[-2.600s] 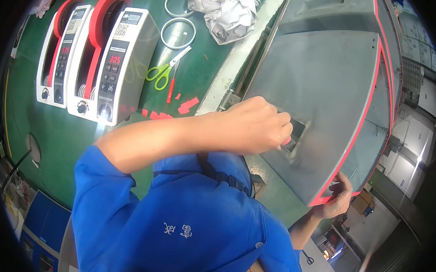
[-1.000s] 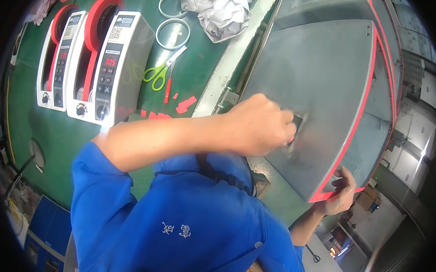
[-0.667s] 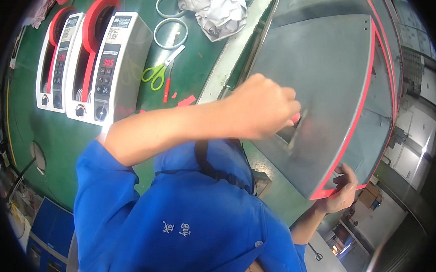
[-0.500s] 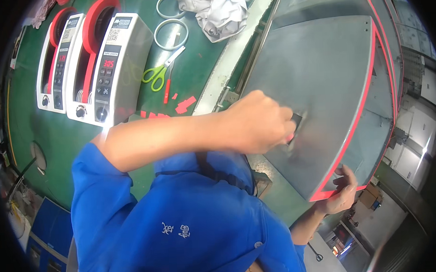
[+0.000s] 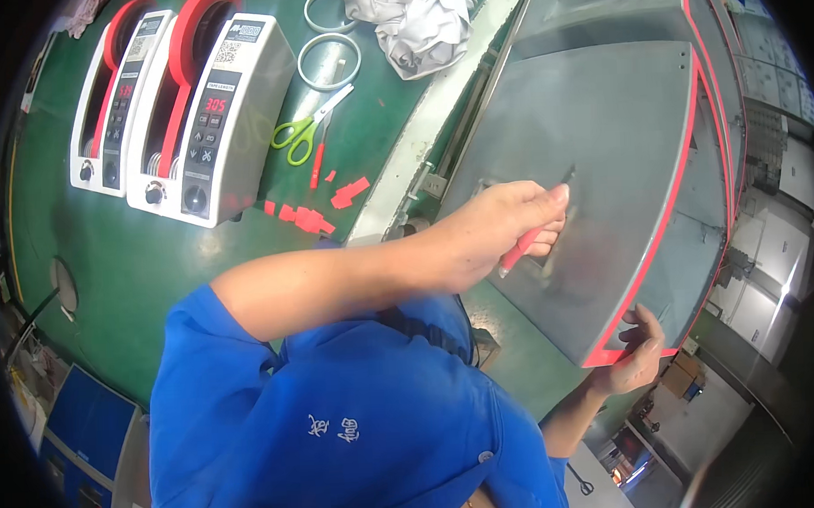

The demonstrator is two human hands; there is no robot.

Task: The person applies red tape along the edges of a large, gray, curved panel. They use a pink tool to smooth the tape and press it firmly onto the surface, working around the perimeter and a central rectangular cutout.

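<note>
A large grey housing (image 5: 614, 109) with red strips along its edges lies to the right. Closed around a slim red-handled tool (image 5: 519, 251), my left hand (image 5: 501, 227) is over the housing's broad face. The tool's thin dark tip points up and away past my thumb; its exact kind is unclear. Beneath that hand, a rectangular cutout is partly hidden. My right hand (image 5: 634, 362) curls loosely over the red-lined lower rim at the near right corner, its fingers reaching into the open side.
Two white tape dispensers (image 5: 229, 126) with red rolls stand at left on the green table (image 5: 55, 192). Beside them are green-handled scissors (image 5: 306, 131), a red-handled tool (image 5: 317, 165), red tape scraps (image 5: 306, 219), a pale ring (image 5: 355, 61) and crumpled grey cloth (image 5: 420, 26).
My left hand has turned from knuckles-up to thumb-up and moved slightly, bringing the red-handled tool into sight. The right hand stays at the rim. The whole view has shifted a little.
</note>
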